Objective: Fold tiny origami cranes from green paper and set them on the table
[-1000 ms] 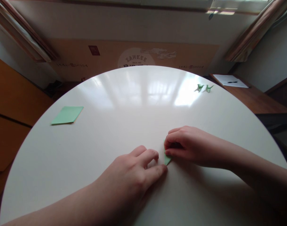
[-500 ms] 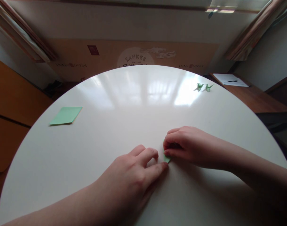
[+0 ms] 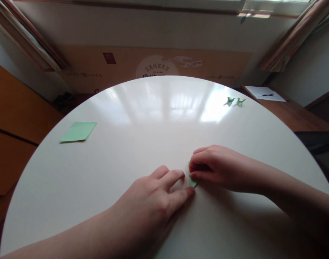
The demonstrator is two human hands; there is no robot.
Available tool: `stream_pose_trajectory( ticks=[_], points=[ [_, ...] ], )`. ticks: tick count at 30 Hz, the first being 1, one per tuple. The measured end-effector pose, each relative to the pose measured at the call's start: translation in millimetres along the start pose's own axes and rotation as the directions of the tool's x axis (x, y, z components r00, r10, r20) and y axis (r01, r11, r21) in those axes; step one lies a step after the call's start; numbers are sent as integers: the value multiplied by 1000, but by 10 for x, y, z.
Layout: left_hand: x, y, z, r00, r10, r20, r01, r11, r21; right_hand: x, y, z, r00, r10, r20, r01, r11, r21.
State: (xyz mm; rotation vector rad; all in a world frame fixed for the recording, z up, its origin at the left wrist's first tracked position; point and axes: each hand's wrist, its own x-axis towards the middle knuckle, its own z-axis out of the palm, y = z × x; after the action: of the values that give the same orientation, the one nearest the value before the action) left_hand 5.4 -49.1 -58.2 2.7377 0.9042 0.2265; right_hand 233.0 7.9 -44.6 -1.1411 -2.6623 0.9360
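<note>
A small piece of folded green paper (image 3: 193, 182) lies on the white table (image 3: 121, 151), mostly covered by my fingers. My right hand (image 3: 210, 165) pinches its upper part, thumb against curled fingertips. From the left, my left hand (image 3: 159, 194) reaches in with its thumb tip on the paper's lower corner. The left fingers are bent and stand apart from that thumb, with a gap between them. How the paper is folded under the right fingers is hidden.
A stack of green square paper (image 3: 78, 132) lies at the left. Two folded green paper cranes (image 3: 229, 101) stand near the far right edge. Beyond the rounded rim, a wooden side table (image 3: 294, 117) carries a white sheet (image 3: 264, 92) with a pen.
The whole view has shifted slightly. Both hands keep nearly the same pose at the folded paper; nothing has been let go.
</note>
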Motion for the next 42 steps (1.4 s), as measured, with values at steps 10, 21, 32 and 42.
stream_pose_trajectory(
  ticks=[10, 21, 32, 42],
  points=[
    [14, -2, -6, 1000, -4, 22, 4, 1000, -11, -2, -20, -11, 1000, 22, -1, -22, 1000, 7],
    [26, 2, -35, 999, 18, 39, -18, 1000, 15, -9, -17, 1, 990, 132, -50, -128, 989, 80],
    [60, -50, -118, 995, 101, 19, -101, 995, 4, -22, 95, -3, 998, 1, -58, 5, 996, 94],
    [48, -49, -133, 994, 112, 15, -112, 993, 23, -181, 170, -129, 971, -238, -4, 238, 967, 91]
  ],
)
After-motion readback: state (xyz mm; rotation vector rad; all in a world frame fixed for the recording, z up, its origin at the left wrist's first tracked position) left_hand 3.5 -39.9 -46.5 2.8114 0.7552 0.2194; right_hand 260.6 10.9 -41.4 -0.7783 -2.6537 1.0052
